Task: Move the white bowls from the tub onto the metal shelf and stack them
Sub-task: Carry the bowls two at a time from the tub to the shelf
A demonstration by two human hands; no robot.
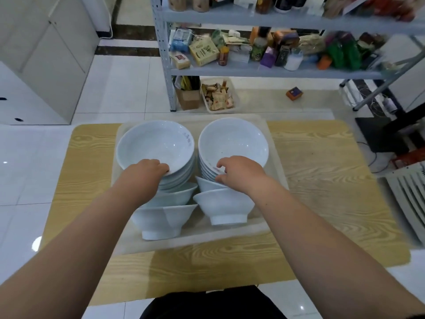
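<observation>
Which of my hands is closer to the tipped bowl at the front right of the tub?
Right. The right hand grips the right stack at its rim, just behind that tipped bowl; the left hand is farther left, gripping the left stack at its rim.

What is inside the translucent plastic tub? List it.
A left stack and a right stack of white ceramic bowls at the back, smaller white bowls tipped over in front. The left hand and right hand each grip a stack's rim. The tub floor beneath them is covered.
</observation>
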